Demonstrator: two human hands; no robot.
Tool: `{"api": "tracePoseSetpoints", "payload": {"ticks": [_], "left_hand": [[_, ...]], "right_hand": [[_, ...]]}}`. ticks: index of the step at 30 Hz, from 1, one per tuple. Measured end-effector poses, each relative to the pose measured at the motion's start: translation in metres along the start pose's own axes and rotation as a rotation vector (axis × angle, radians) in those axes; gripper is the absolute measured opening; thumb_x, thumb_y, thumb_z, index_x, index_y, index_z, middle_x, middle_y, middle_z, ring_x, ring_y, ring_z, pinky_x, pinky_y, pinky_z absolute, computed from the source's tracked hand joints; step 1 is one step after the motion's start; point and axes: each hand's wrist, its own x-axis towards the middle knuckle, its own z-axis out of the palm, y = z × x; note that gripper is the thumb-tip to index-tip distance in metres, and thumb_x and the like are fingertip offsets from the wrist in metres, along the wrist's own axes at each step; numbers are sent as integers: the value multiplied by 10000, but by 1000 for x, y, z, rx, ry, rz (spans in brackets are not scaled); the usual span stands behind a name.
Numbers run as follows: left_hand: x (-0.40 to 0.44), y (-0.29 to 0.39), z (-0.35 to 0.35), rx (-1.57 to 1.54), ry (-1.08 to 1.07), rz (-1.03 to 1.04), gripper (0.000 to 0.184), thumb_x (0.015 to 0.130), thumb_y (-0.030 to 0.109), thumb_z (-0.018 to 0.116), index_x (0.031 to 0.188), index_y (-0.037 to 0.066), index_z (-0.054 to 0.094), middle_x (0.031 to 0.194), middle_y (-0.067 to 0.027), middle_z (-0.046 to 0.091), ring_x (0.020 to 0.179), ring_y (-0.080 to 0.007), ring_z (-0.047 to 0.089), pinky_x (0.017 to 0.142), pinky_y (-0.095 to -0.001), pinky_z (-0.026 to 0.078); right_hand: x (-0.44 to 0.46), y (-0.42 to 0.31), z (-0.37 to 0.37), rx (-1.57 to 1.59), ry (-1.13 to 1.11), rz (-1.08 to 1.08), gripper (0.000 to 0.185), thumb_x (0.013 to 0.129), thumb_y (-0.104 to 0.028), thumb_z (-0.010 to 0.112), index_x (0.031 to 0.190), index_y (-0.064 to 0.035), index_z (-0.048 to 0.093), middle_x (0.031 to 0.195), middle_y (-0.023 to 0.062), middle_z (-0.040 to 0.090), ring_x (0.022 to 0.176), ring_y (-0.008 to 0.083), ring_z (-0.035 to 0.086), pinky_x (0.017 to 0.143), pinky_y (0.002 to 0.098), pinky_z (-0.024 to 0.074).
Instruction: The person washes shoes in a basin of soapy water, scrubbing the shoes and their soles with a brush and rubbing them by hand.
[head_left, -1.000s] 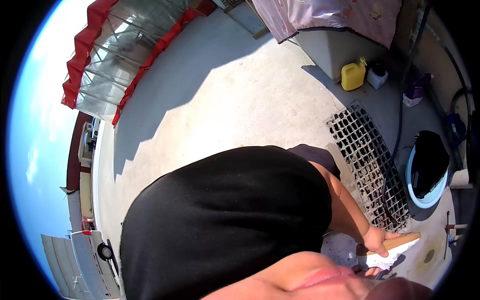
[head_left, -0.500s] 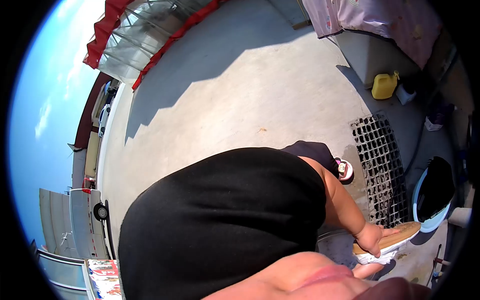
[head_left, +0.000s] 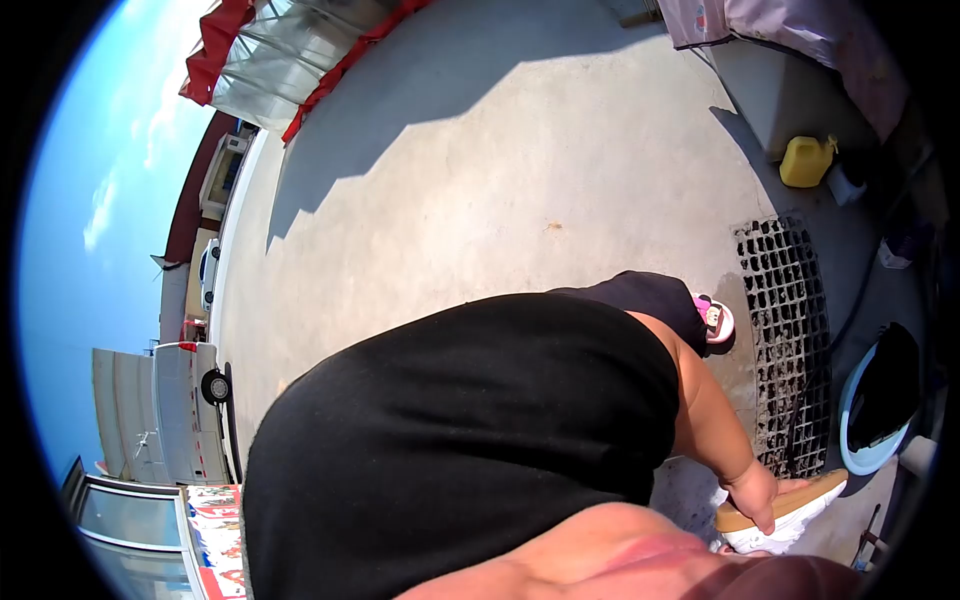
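My left hand [head_left: 754, 496] is wrapped round a shoe [head_left: 785, 518] with a tan sole and a white upper, near the lower right. Its fingers lie along the sole and the thumb comes down over the side. Only a small part of my right hand [head_left: 724, 547] shows, at the lower edge of the shoe against the white upper; the rest is hidden. The shoe is tilted, sole towards the camera. Below my left forearm lies a pale, wet-looking patch [head_left: 686, 492], partly hidden by my body.
A metal-like grate [head_left: 785, 345] lies in the concrete. Right of it are a light-blue basin [head_left: 872, 458] with dark cloth, a hose and a yellow jug [head_left: 806, 162]. My foot [head_left: 714, 320] is beside the grate. A parked van [head_left: 187, 415] stands far left.
The view has shifted, so the jug and grate sit farther right and my foot has come into sight. The shoe stays in my hands, its tan sole now more in view than a second ago.
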Motion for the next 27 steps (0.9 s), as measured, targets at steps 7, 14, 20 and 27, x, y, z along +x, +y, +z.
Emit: {"api": "tracePoseSetpoints", "payload": {"ticks": [7,14,20,27], "left_hand": [[-22,20,-16,535,98,-3,1164,714,463,759,1566,187,15,1311,-253,413,1187,-425,493,966,-441,424],[-15,38,-21,-260,-7,-8,1082,801,334,693,1558,227,-73,1379,-211,442,1226,-322,507,965,-418,437],[-7,-4,14,287,-1,-99,1193,760,389,752,1545,161,-117,1336,-273,433,1232,-400,490,1029,-388,395],[-6,-27,5,553,-2,-15,1070,824,307,734,1560,169,-31,1379,-251,419,1238,-371,501,1064,-384,387]], "right_hand": [[3,-4,-3,-61,-52,3,428,995,-172,458,1397,-28,424,861,72,502,611,155,488,556,282,435],[6,-5,-7,-60,-78,19,432,999,-165,443,1412,-41,413,801,55,494,539,135,471,498,267,422],[-20,-7,-37,18,-77,81,436,1002,-159,429,1424,-53,403,750,40,487,477,118,456,449,254,411],[-110,2,-54,260,-127,325,443,1006,-152,414,1439,-66,392,691,24,478,405,98,439,391,239,398]]}}
